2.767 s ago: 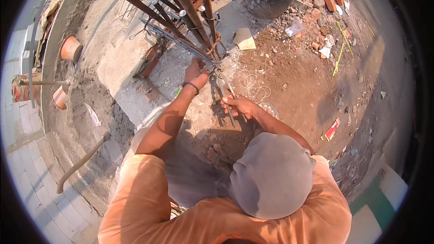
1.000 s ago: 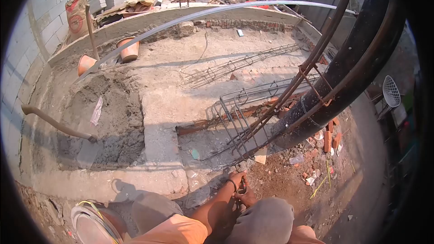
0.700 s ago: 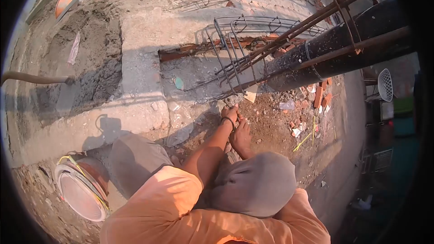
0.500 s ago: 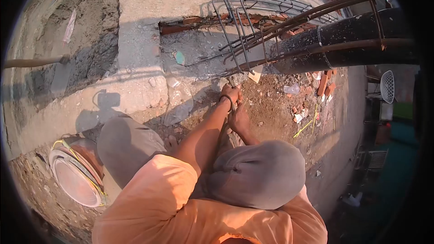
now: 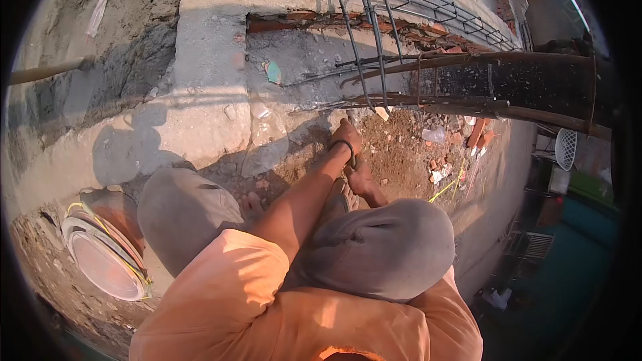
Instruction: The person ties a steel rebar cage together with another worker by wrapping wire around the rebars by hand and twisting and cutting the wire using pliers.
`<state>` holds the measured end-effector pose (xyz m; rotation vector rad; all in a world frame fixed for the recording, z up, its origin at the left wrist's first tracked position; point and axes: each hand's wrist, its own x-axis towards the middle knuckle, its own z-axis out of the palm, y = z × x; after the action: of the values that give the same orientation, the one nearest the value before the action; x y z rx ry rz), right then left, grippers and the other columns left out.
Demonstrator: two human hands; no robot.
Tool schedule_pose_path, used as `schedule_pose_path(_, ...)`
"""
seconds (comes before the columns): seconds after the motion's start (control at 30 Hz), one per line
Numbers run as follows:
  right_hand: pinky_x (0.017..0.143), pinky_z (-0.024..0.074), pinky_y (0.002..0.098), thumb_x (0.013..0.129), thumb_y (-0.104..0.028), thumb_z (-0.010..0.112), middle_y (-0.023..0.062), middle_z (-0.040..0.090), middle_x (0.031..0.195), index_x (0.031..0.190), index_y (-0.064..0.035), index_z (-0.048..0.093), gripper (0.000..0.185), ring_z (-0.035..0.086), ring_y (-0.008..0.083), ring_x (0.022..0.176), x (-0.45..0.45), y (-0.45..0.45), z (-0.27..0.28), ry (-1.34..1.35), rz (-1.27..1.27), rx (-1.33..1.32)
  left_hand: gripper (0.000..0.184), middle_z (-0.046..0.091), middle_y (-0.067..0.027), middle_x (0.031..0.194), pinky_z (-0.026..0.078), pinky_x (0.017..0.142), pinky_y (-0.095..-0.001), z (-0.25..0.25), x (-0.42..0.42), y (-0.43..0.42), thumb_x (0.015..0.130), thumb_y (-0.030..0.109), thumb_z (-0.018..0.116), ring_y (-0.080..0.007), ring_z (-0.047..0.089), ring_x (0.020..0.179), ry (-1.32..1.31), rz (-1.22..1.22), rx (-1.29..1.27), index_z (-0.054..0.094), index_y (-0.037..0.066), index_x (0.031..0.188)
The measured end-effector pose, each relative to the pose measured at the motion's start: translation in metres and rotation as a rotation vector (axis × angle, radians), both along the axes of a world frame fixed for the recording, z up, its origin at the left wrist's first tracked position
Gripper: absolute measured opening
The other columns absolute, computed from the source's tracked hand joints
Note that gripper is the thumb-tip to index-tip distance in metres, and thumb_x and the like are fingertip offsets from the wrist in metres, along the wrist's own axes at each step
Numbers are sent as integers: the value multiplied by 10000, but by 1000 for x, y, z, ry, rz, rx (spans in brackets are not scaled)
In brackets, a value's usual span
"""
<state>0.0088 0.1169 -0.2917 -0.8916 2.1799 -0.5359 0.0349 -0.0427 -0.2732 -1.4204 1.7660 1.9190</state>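
Observation:
My left hand [image 5: 347, 136], with a dark band at the wrist, reaches down past my knees, its fingers closed near the lower ends of the rebar cage [image 5: 374, 40]. Just below and touching or nearly touching it is my right hand [image 5: 362, 178], its fingers curled. What either hand holds is too small and hidden to make out. A tan card [image 5: 382, 113] lies on the soil [image 5: 394, 144] beyond my hands. Rusty bars [image 5: 461, 60] run to the right from the cage, beside a thick black pipe [image 5: 535, 83].
Stacked round pans [image 5: 107, 264] stand at the lower left. A wooden handle [image 5: 50, 72] sticks out of wet mortar [image 5: 124, 47]. Broken bricks [image 5: 476, 132] and plastic scraps lie at the right, with a white mesh chair [image 5: 566, 149] farther off. A concrete ledge [image 5: 207, 124] runs along the left.
The view has tilted down and turned, so the cage and pipe now lie more level across the top right. My hands have stayed close together near the cage's lower end.

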Motion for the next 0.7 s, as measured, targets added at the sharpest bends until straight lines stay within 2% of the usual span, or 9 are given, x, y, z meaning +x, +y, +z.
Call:
schedule_pose_path(0.07, 615, 464, 419, 808, -125, 511, 151, 597, 860, 1190, -23, 440, 401, 591, 305, 704, 18, -7, -7, -324, -219, -6, 415, 638, -289, 1015, 526, 824, -445, 13, 8, -16, 856, 170, 575, -390, 638, 992, -118, -186, -57, 399, -65, 1149)
schedule_pose_path(0.17, 456, 398, 319, 810, -122, 483, 39, 518, 739, 1176, -53, 471, 372, 501, 155, 540, 16, -29, 52, -742, -458, 63, 441, 631, -304, 1006, 523, 843, -439, 18, 3, -12, 838, 152, 579, -394, 637, 996, -144, -192, -86, 379, -86, 1150)
schedule_pose_path(0.2, 386, 287, 238, 807, -104, 483, -24, 391, 639, 1141, -69, 499, 335, 355, 72, 448, 2, -17, 44, -847, -525, 33, 490, 624, -311, 1007, 522, 829, -439, 23, 1, -12, 838, 175, 582, -395, 642, 978, -109, -140, -20, 347, -114, 1157)
schedule_pose_path(0.3, 383, 277, 257, 800, -57, 477, -37, 361, 603, 1109, -71, 513, 312, 332, 80, 437, -32, -60, 134, -827, -374, 359, 536, 609, -330, 1040, 533, 840, -444, 28, -18, -3, 804, 153, 619, -416, 630, 1003, -73, 94, 125, 328, -112, 1167)
schedule_pose_path(0.43, 391, 258, 245, 797, -5, 477, -35, 355, 618, 1101, -57, 499, 309, 303, 65, 459, -79, -70, 135, -1080, -416, 470, 593, 610, -301, 993, 539, 770, -426, 23, -26, -4, 777, 249, 694, -385, 647, 916, 3, 242, 345, 375, -125, 1108)
schedule_pose_path(0.5, 386, 235, 246, 788, -3, 476, -46, 330, 602, 1146, -34, 481, 360, 279, 63, 447, -89, -74, 142, -1115, -428, 523, 569, 615, -211, 931, 538, 722, -404, 21, -18, 5, 772, 284, 719, -341, 643, 855, 116, 417, 374, 440, -119, 1062)
schedule_pose_path(0.57, 415, 253, 222, 772, 0, 503, -28, 363, 667, 1161, -26, 461, 392, 322, 62, 510, -85, -60, 131, -1344, -508, 346, 507, 608, -101, 875, 554, 677, -385, 23, -8, 8, 768, 305, 764, -257, 633, 793, 330, 658, 640, 533, -60, 1033)
schedule_pose_path(0.63, 432, 270, 223, 770, -3, 518, -18, 386, 709, 1164, -30, 458, 399, 349, 68, 547, -50, -26, 89, -1781, -689, -7, 341, 613, -71, 851, 567, 673, -385, -2, 3, 1, 791, 285, 760, -216, 650, 800, 548, 537, 1104, 589, 21, 922)
schedule_pose_path(0.7, 453, 286, 230, 775, -10, 532, -13, 402, 749, 1156, -30, 453, 390, 364, 72, 584, -15, -10, 51, -1907, -750, -300, 257, 618, -51, 753, 569, 626, -356, -16, 7, -4, 800, 250, 764, -211, 667, 699, 583, 457, 986, 593, 59, 816)
